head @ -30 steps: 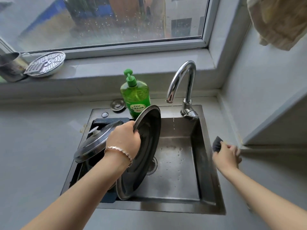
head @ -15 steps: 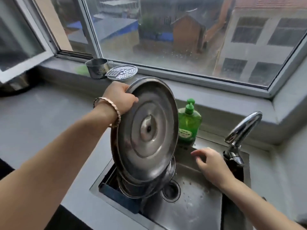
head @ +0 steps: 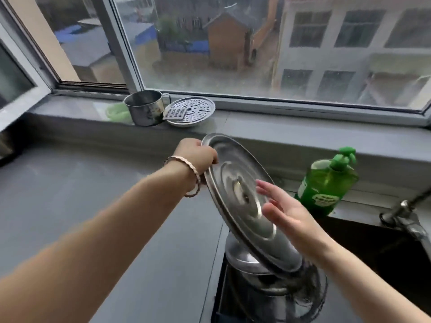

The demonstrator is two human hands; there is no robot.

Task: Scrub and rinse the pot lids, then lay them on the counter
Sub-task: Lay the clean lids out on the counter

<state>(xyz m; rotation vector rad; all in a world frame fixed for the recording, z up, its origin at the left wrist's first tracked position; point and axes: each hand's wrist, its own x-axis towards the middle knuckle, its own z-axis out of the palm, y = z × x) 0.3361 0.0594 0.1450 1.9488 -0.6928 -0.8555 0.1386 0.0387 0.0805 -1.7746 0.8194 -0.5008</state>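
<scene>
Head view has your left hand [head: 196,155] gripping the far rim of the tilted steel lid [head: 242,206] above the sink [head: 373,241] at its left edge, right hand [head: 286,213] flat and empty beside it; expect light, stiff, probably wet-slick metal, so support its near rim

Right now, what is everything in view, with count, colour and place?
lid: one, steel, held tilted above sink's edge
lower lids: count unclear, steel, in sink beneath
mug: one, steel, on sill
perforated plate: one, steel, sill, beside mug
soap bottle: one, green, behind sink
tap: one, chrome, right edge
sink: one, dark, lower right
counter: one, grey, left
bracelet: one, gold-toned, left wrist
left hand: one, grips lid's upper rim
right hand: one, open, beside lid's face
</scene>
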